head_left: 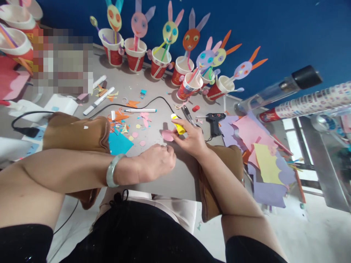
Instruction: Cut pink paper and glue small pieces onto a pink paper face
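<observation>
Bright, fairly even light fills the scene; its source is out of view. Soft shadows pool around the bases of the paper cups point(161, 69) on the grey surface point(161, 188). The floor point(296, 233) at lower right is washed out nearly white, while the black shirt point(153, 233) loses its folds. The right fingers point(189, 126) and yellow glue stick point(180, 129) are fairly clear. Toward the right edge, wide-angle stretch and blur smear the stacked cups point(312, 100). Coarse pixelation masks a patch at upper left.
</observation>
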`<state>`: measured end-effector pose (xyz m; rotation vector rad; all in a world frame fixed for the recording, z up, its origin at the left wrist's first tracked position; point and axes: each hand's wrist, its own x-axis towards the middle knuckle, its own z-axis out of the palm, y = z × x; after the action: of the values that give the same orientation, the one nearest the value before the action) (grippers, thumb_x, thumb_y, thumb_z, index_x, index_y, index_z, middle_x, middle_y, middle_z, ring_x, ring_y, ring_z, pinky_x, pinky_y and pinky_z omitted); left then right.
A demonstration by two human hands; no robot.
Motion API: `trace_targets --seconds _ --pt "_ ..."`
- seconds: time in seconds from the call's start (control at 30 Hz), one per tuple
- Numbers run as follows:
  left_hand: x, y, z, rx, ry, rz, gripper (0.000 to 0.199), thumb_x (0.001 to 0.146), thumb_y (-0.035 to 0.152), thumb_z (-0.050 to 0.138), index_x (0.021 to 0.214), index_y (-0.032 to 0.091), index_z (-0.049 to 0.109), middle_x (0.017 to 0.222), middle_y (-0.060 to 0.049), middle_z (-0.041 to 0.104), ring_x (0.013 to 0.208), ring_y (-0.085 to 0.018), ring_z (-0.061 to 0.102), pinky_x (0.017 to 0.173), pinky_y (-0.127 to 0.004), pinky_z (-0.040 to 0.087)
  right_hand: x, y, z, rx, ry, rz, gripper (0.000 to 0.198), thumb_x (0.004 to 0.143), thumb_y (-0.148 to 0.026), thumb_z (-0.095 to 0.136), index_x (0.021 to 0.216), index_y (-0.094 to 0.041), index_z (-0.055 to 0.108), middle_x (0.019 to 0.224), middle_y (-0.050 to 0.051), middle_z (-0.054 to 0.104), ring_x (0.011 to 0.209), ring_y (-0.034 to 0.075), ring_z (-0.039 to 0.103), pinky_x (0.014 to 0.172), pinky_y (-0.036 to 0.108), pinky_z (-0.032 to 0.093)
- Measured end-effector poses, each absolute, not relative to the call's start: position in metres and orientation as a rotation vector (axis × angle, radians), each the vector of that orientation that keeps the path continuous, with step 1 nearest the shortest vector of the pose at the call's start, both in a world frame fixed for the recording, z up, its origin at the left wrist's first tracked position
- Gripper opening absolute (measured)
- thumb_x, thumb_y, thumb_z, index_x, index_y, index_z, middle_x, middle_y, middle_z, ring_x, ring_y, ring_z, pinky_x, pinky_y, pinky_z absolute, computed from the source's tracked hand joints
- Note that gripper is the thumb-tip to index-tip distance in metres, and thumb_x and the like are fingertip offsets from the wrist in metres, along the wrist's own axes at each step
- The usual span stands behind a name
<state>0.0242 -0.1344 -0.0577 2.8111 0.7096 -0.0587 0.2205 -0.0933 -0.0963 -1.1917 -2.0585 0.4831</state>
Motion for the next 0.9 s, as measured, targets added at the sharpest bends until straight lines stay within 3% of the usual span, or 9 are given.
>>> trace_targets --seconds 0.13,0.3,0.5,0.63,0.8,0.9 --pt "0.021 -0.139 -0.064 2.805 0.927 -0.11 0.062 0.088 -0.004 0.035 0.144 -0.003 0.061 0.136 -0.035 0.067 0.088 -0.035 0.078 0.064 -0.04 0.053 0.221 -0.09 -0.105 -1.161 -2.184 0.428 0.039 0.092 -0.022 0.065 0.131 -0.028 0.067 0.117 0.008 0.079 0.093 0.023 0.076 0.086 0.039 0.062" --pt "0.022 -0.136 -0.052 2.631 1.014 -0.309 0.056 0.097 0.009 0.049 0.152 -0.004 0.054 0.124 -0.037 0.072 0.098 -0.04 0.078 0.069 -0.041 0.06 0.219 -0.09 -0.108 -1.173 -2.248 0.457 0.043 0.093 -0.024 0.063 0.136 -0.026 0.064 0.119 0.01 0.078 0.098 0.024 0.076 0.089 0.04 0.063" --pt "0.024 -0.135 -0.036 2.739 1.003 -0.606 0.064 0.104 0.014 0.048 0.161 -0.01 0.033 0.119 -0.038 0.073 0.093 -0.034 0.081 0.071 -0.036 0.063 0.219 -0.09 -0.1 -1.271 -2.133 0.467 0.059 0.085 -0.02 0.064 0.143 -0.027 0.059 0.137 0.011 0.072 0.124 0.029 0.071 0.109 0.05 0.058" --pt "0.022 -0.135 -0.034 2.75 0.963 -0.578 0.058 0.106 0.016 0.045 0.158 -0.008 0.04 0.134 -0.04 0.066 0.096 -0.034 0.081 0.072 -0.035 0.064 0.219 -0.091 -0.098 -1.222 -1.975 0.525 0.055 0.089 -0.02 0.062 0.143 -0.027 0.057 0.137 0.012 0.071 0.125 0.029 0.072 0.112 0.051 0.057" --pt "0.02 -0.135 -0.03 2.714 1.023 -0.478 0.056 0.104 0.015 0.05 0.158 -0.001 0.047 0.129 -0.035 0.07 0.092 -0.032 0.081 0.071 -0.035 0.064 0.217 -0.09 -0.102 -1.153 -1.717 0.928 0.041 0.098 -0.038 0.061 0.137 -0.029 0.056 0.134 0.01 0.07 0.112 0.025 0.078 0.101 0.048 0.064" --pt "0.02 -0.137 -0.032 2.76 1.034 -0.442 0.056 0.102 0.015 0.054 0.157 0.002 0.05 0.145 -0.037 0.061 0.096 -0.033 0.081 0.072 -0.036 0.065 0.215 -0.089 -0.103 -1.161 -1.679 1.009 0.041 0.095 -0.038 0.064 0.134 -0.027 0.057 0.132 0.011 0.072 0.112 0.026 0.078 0.101 0.049 0.064"
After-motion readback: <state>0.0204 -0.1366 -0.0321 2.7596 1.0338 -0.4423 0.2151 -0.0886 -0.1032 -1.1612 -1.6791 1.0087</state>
